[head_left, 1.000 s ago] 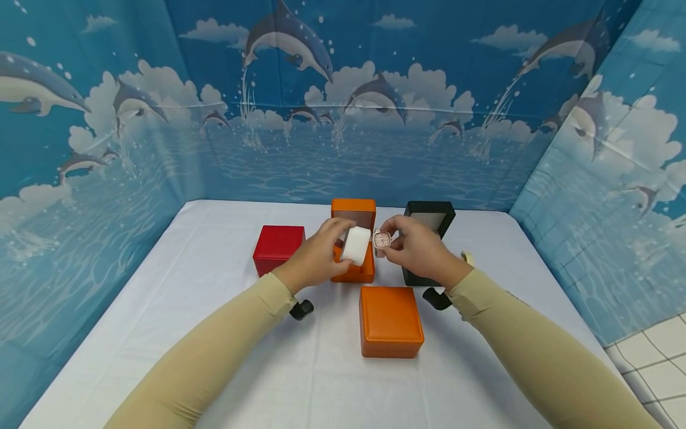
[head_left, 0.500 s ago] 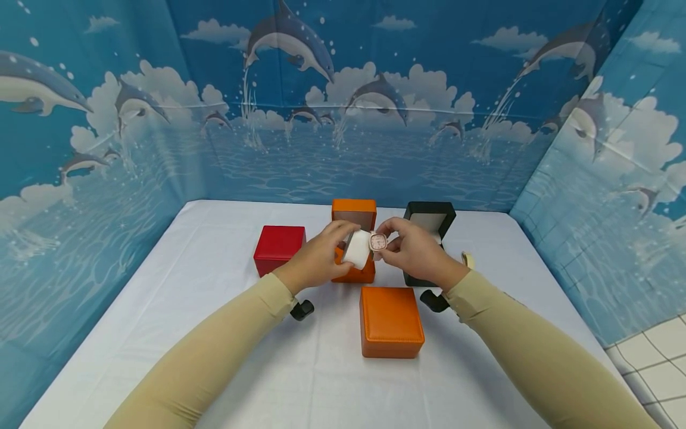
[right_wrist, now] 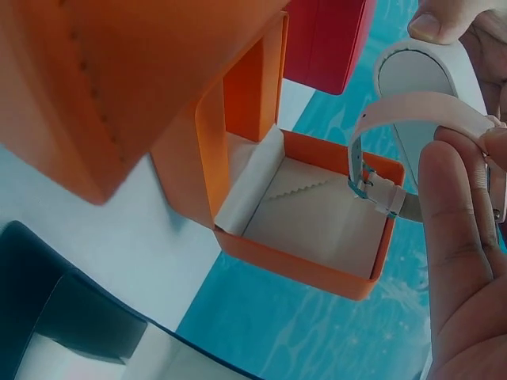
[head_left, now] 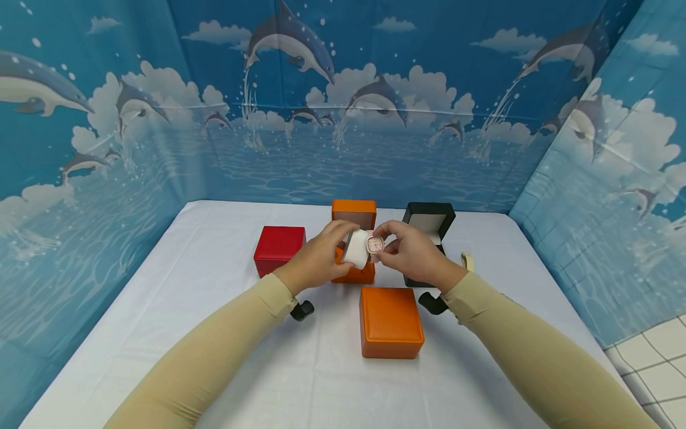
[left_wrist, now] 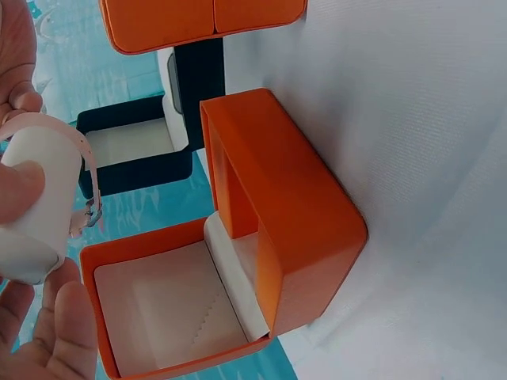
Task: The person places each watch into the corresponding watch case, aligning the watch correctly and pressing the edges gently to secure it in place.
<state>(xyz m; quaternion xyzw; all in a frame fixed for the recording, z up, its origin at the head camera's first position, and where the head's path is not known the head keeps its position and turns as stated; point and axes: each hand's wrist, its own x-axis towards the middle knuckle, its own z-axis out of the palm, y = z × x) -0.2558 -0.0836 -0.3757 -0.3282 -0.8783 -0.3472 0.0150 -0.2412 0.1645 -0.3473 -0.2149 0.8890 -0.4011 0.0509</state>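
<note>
My left hand (head_left: 321,253) grips the white cushion (head_left: 356,249) steady above the open orange box (head_left: 355,238) while my right hand (head_left: 409,250) pinches the watch (head_left: 376,243) strapped round it.

Walls: blue dolphin-and-cloud backdrop (head_left: 343,107) stood on three sides.
Table: white cloth (head_left: 214,333) covered it.
Floor: pale tiles (head_left: 659,351) showed at the right.

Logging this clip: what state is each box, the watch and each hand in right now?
Red box: closed.
Near orange box: closed.
Far orange box: open, empty.
Black box: open.
White cushion: in left hand grip.
Watch: strap looped round cushion, pinched by right hand.
</note>
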